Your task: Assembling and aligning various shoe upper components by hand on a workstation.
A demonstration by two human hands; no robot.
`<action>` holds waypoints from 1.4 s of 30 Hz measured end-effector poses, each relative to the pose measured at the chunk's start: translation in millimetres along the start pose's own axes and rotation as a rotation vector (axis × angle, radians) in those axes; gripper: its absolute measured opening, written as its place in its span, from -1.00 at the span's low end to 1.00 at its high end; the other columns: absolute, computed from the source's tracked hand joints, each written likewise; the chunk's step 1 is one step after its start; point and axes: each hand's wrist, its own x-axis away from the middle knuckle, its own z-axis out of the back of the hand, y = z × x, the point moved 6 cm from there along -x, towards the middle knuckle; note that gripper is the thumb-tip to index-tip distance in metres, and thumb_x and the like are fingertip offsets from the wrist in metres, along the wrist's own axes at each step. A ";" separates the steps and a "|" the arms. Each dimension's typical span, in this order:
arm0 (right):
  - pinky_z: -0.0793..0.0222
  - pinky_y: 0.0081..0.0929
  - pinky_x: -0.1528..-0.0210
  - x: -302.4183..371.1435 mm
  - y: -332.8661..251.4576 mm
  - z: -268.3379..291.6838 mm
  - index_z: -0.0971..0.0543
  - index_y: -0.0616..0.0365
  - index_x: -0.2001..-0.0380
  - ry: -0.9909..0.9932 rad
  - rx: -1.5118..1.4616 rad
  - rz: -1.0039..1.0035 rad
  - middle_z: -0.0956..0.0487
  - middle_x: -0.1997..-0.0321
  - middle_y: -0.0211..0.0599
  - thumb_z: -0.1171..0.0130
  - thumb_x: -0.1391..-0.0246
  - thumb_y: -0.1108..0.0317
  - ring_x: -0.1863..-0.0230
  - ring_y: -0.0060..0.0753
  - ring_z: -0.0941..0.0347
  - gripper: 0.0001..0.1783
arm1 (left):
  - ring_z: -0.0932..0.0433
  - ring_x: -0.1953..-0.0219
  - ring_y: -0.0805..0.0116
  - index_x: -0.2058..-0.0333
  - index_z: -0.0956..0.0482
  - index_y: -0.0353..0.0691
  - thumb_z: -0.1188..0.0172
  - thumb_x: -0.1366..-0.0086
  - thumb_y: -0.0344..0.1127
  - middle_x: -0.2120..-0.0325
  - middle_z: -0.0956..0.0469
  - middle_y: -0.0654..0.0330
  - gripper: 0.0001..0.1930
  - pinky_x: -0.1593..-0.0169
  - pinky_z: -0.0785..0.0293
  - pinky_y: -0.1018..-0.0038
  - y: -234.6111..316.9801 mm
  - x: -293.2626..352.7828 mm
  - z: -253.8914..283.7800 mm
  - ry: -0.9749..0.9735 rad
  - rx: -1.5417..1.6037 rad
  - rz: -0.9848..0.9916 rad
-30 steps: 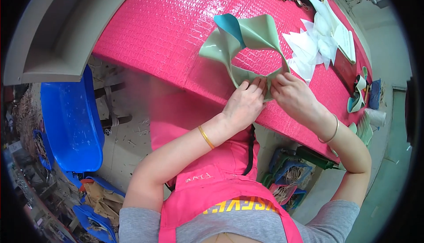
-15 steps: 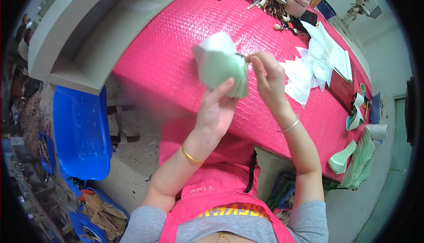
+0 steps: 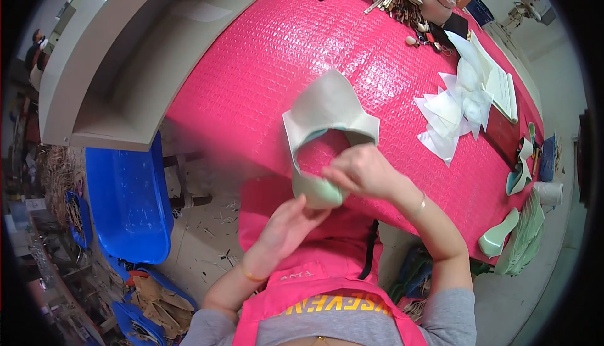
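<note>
A pale green and off-white shoe upper (image 3: pixel 330 97) is held up over the front edge of the pink-covered table. Its wide opening faces me, with a light blue-green lining strip along the inner rim. My left hand (image 3: pixel 290 228) supports the rounded green toe end from below, thumb pressed against it. My right hand (image 3: pixel 366 173) has its fingers curled at the right rim of the opening, and its fingertips are partly blurred. Whether those fingers also pinch something small is hidden.
White paper-like pieces (image 3: pixel 443 116) and a notepad (image 3: pixel 501 91) lie to the right. Green shoe parts (image 3: pixel 522 239) rest at the right edge. Tools and a jar (image 3: pixel 437 6) crowd the back. A grey shelf (image 3: pixel 119 107) and a blue tub (image 3: pixel 128 204) stand left.
The shoe upper came nearer to me and turned from a folded side view to show its opening. Both hands moved down with it, the right one from beside it onto its rim.
</note>
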 end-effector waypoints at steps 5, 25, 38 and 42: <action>-0.28 -0.40 0.45 -4.7 -8.6 37.7 -0.38 0.15 0.55 0.156 0.172 -0.171 -0.40 0.47 -0.30 -0.22 0.24 0.36 0.40 -0.27 -0.37 -0.78 | -0.46 0.28 0.47 0.06 -0.39 -0.39 -0.01 -0.22 -0.37 0.26 -0.52 0.11 -0.67 0.19 -0.39 0.50 87.3 15.2 -22.8 0.082 -1.266 -0.302; -0.25 -0.57 0.50 31.3 56.7 58.5 -0.50 0.23 0.47 0.406 -0.189 -0.421 -0.45 0.61 -0.29 -0.04 0.22 0.56 0.58 -0.47 -0.39 -0.86 | -0.52 0.39 0.16 0.21 -0.41 -0.37 -0.25 0.05 -0.16 0.43 -0.52 0.00 -0.52 0.32 -0.39 0.38 90.0 -152.6 -104.8 -0.137 -2.060 -0.354; -0.30 -0.59 0.43 102.5 68.3 34.1 -0.51 0.24 0.47 0.156 -0.495 -0.791 -0.46 0.62 -0.38 -0.17 0.25 0.52 0.55 -0.57 -0.34 -0.84 | -0.37 0.38 0.26 0.59 -0.42 -0.15 -0.13 0.19 -0.52 0.58 -0.37 0.20 -0.86 0.19 -0.22 0.32 36.1 -42.1 -62.0 -0.328 -2.128 -0.706; -0.34 -0.52 0.32 53.9 26.7 37.3 -0.53 0.25 0.43 0.139 0.257 -0.417 -0.52 0.50 -0.18 -0.14 0.37 0.59 0.40 -0.34 -0.49 -0.74 | -0.40 0.45 0.23 0.60 -0.45 -0.19 -0.18 0.25 -0.52 0.64 -0.41 0.20 -0.86 0.08 -0.23 0.30 22.7 -47.5 -72.3 -0.307 -2.204 -0.847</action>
